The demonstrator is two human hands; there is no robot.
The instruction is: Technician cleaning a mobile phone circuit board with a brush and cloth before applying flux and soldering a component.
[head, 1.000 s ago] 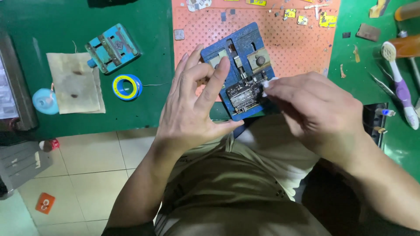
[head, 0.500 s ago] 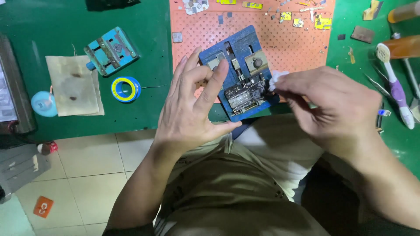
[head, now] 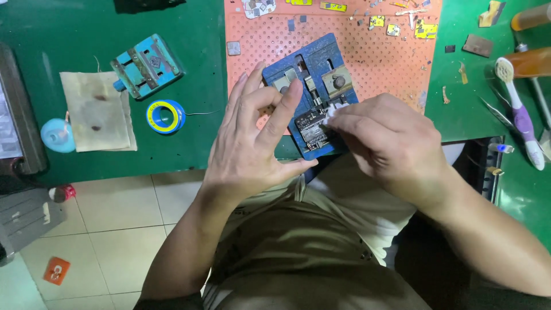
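Your left hand (head: 252,143) rests with fingers spread on the blue metal board-holding fixture (head: 313,95), steadying it at the near edge of the orange perforated mat (head: 367,51) on the green surface (head: 172,34). Your right hand (head: 390,143) pinches a small white wad (head: 336,110) against the dark circuit board (head: 310,127) clamped in the fixture.

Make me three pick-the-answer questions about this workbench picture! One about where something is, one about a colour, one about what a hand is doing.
1. Where is the toothbrush?
A. right side of the bench
B. on the floor
C. on the cloth

2. What colour is the holder under the hands?
A. red
B. blue
C. white

3. What is the left hand doing?
A. making a fist
B. steadying the holder, fingers spread
C. hanging by the chair

Answers:
1 A, it lies at the right edge.
2 B, its plate is blue.
3 B, its fingertips rest on the holder.
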